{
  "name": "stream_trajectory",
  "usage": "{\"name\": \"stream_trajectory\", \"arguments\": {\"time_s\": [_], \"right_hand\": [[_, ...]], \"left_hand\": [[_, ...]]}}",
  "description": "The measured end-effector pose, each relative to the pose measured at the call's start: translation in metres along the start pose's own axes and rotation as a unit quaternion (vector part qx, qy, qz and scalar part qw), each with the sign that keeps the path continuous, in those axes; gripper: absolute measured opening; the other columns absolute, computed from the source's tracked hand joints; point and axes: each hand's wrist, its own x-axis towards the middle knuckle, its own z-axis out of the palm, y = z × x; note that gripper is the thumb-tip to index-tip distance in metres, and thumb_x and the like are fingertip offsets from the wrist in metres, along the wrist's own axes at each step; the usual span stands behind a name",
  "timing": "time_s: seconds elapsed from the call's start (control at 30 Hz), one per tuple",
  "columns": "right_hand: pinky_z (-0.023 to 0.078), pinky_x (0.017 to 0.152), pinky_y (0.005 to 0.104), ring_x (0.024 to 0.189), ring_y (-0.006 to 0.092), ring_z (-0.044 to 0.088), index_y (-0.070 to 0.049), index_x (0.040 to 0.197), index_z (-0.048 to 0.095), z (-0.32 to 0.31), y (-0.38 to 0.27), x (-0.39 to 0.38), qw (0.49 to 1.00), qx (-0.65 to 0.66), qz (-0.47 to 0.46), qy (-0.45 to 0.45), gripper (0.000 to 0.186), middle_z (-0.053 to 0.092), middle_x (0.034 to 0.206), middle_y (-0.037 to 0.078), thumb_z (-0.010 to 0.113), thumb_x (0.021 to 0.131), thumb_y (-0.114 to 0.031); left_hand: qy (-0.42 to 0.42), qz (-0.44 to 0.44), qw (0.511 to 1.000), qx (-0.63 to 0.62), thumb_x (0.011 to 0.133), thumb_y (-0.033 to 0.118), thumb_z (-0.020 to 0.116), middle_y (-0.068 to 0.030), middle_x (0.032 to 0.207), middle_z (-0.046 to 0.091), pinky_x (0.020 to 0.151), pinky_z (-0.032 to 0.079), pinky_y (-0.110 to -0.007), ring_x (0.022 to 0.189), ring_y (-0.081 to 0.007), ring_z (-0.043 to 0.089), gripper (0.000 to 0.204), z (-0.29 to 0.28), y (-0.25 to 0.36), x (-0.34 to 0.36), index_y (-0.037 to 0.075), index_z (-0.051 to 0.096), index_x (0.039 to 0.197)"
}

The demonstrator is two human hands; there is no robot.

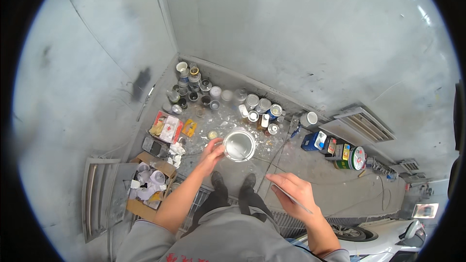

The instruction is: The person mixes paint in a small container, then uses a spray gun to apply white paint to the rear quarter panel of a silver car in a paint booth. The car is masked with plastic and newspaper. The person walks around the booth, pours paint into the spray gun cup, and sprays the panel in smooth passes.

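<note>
Left grip [210, 157]: fingers closed on a round metal can [239, 159];
Right grip [292, 195]: pinching a thin grey strip [300, 204];
Cardboard box [138, 208]: well left of the left grip

Between the pale can [253, 146] and the right hand [297, 196], an open gap runs over the floor [320, 177]. The left hand [210, 156] blocks the can's left side; tins [264, 105] crowd beyond its far side, and a blue canister [310, 141] stands well apart rightward. Farther left sits a red box [179, 132].
</note>
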Motion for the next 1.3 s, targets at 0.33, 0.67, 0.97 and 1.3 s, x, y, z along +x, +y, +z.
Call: {"name": "stream_trajectory", "arguments": {"time_s": [0.33, 0.67, 0.97, 1.3], "right_hand": [[0.060, 0.067, 0.0368, 0.082, 0.0283, 0.075, -0.012, 0.123, 0.074, -0.002, -0.006, 0.002, 1.000, 0.004, 0.012, 0.006, 0.038, 0.076, 0.104, 0.008, 0.079, 0.087, -0.003], [0.059, 0.070, 0.0350, 0.082, 0.0304, 0.074, -0.006, 0.121, 0.075, -0.004, -0.007, -0.002, 0.999, 0.029, 0.005, 0.024, 0.041, 0.075, 0.103, 0.014, 0.078, 0.082, 0.007], [0.060, 0.077, 0.0336, 0.088, 0.0191, 0.074, 0.003, 0.132, 0.069, 0.016, 0.032, -0.014, 0.904, 0.286, 0.287, 0.137, 0.031, 0.075, 0.103, 0.012, 0.067, 0.103, -0.006], [0.063, 0.068, 0.0363, 0.076, 0.0219, 0.072, -0.002, 0.140, 0.059, 0.112, 0.103, 0.034, 0.694, 0.577, 0.428, 0.043, 0.043, 0.073, 0.107, 0.013, 0.070, 0.103, -0.022]], "left_hand": [[-0.024, -0.011, 0.999, 0.019, 0.098, 0.035, 0.077, -0.0090, 0.139, 0.060, 0.111, 0.046, -0.040, 0.129, -0.0206, 0.057, 0.063, 0.002, 0.006, 0.009, 0.012, 0.049, 0.150], [-0.012, -0.011, 0.999, 0.044, 0.098, 0.038, 0.075, -0.0126, 0.148, 0.057, 0.115, 0.042, -0.041, 0.137, -0.0229, 0.052, 0.066, -0.005, 0.011, -0.003, 0.013, 0.046, 0.152], [0.015, 0.003, 1.000, 0.006, 0.098, 0.040, 0.075, -0.0124, 0.146, 0.057, 0.117, 0.040, -0.042, 0.137, -0.0236, 0.052, 0.068, -0.006, -0.003, -0.013, 0.012, 0.045, 0.152], [0.162, 0.081, 0.976, -0.122, 0.097, 0.038, 0.076, -0.0139, 0.146, 0.053, 0.117, 0.045, -0.045, 0.139, -0.0255, 0.052, 0.076, -0.112, -0.057, -0.099, 0.005, 0.040, 0.155]]}}
